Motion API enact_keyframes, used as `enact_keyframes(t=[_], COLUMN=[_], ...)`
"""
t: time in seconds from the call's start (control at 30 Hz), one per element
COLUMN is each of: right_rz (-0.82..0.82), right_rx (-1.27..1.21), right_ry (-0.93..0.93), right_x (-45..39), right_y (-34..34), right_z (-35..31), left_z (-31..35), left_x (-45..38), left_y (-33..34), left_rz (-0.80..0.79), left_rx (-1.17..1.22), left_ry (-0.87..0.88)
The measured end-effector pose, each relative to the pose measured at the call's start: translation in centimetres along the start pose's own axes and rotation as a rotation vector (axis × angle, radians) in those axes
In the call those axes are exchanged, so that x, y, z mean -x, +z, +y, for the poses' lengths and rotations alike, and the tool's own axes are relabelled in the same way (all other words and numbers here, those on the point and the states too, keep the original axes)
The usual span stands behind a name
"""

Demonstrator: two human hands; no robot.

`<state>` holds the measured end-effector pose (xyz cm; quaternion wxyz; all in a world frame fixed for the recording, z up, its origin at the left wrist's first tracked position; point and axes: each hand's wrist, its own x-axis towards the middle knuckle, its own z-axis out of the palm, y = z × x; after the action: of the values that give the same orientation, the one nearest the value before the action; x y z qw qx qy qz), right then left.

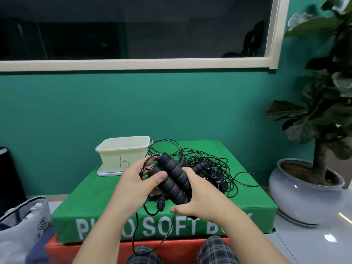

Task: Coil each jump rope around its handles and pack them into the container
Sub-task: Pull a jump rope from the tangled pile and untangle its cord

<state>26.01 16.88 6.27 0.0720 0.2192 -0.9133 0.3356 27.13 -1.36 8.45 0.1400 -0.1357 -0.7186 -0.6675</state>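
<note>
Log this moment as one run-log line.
left hand: grips handle pair | right hand: grips same | cord: hangs loose, uncoiled | container: on green box | rope pile: beside container

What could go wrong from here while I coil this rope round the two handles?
1. The cord hanging from the handles loops down over the green box's edge toward your knees; it may snag as you wind.
2. It may also run back into the tangled pile of ropes, so pulling could drag others along.
3. The container sits right beside that pile; a tug might shift it.
</note>
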Motion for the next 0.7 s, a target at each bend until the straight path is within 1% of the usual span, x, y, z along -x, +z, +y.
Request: enact_keyframes(t=[0.13,0.27,0.33,0.4,0.47,0.53,0.57,0.63,0.7], right_rz=[0.020,-0.016,-0.016,0.010,0.089,0.171,0.187,0.178,0.156], right_rx=[0.015,0.018,0.062,0.133,0.139,0.154,0.185,0.218,0.183], right_ry=[-0.028,-0.048,-0.061,-0.044,-0.027,-0.062,-0.082,-0.071,-0.006], right_x=[0.3,0.2,0.0,0.0,0.0,0.1,0.1,0.1,-0.1], right_y=[0.0,0.1,0.4,0.6,0.8,1.2,1.4,1.8,2.0], right_z=[0.2,0.4,0.8,1.0,1.1,0.9,0.7,0.7,1.2], left_z=[0.3,0.4,0.2,0.0,-0.2,-0.2,-0.2,-0.3,-0.4], left_x=[0.2,0.3,0.3,0.2,0.0,-0.2,-0.2,-0.2,0.0], left_y=[0.4,1.0,1.2,1.1,0.9,0.7,0.8,1.0,1.2], left_rz=[0.016,0.034,0.057,0.093,0.158,0.207,0.215,0.211,0.199], left_rx=[0.022,0.009,-0.004,-0.003,0.027,0.080,0.102,0.120,0.099], left_ry=[-0.046,-0.107,-0.116,-0.126,-0.144,-0.159,-0.163,-0.157,-0.141])
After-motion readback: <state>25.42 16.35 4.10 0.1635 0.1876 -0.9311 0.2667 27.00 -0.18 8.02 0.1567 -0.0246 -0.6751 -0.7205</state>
